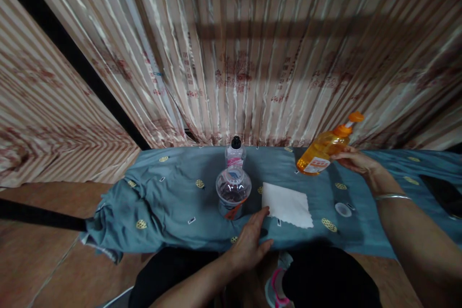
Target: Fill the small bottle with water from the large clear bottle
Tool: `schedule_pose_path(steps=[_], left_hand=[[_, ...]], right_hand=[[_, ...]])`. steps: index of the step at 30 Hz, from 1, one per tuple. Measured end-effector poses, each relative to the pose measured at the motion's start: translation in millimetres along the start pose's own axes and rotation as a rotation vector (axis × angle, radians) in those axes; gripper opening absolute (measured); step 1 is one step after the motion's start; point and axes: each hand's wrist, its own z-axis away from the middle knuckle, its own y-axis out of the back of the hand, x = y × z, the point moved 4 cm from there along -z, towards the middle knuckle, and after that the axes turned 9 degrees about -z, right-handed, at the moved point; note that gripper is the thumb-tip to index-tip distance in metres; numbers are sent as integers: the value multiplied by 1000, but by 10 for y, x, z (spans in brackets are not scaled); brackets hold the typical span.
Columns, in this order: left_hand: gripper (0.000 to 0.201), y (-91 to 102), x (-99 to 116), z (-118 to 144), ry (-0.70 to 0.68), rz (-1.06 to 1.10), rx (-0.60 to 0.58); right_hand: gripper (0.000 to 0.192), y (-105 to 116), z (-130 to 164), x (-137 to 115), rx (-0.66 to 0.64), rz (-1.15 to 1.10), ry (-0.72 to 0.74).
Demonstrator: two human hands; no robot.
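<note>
My right hand (352, 160) grips an orange pump bottle (319, 150) of clear amber liquid, tilted with its orange pump head up to the right. The bottle's base is at or just above the cloth; I cannot tell whether it touches. My left hand (249, 240) is open, its fingers stretched toward the left edge of a white paper sheet (287, 204). Just left of the sheet stands a clear plastic container (233, 191) with a rounded top. Behind it, partly hidden, is a clear bottle (235, 153) with a black cap and pink label.
A small translucent lid (342, 209) lies right of the paper. A dark phone (442, 195) rests at the far right. Blue-green patterned cloth (173, 202) covers the bench, bunched at its left end. A striped curtain (238, 57) hangs directly behind.
</note>
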Motion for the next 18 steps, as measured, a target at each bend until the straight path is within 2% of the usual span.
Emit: schedule_pose_path(steps=[3,7,13,18], left_hand=[[75,15,29,11,-11,7,25],[70,55,106,19,-48,11,65],[62,87,151,179,-80,-3,151],[50,101,66,479,-14,9,286]], right_hand=[[32,-47,15,87,-116,-90,-167],[31,-87,58,142,-122,-153,-268],[31,-74,190,223,-32,-151,-269],[34,-2,381,394,68,-102,-212]])
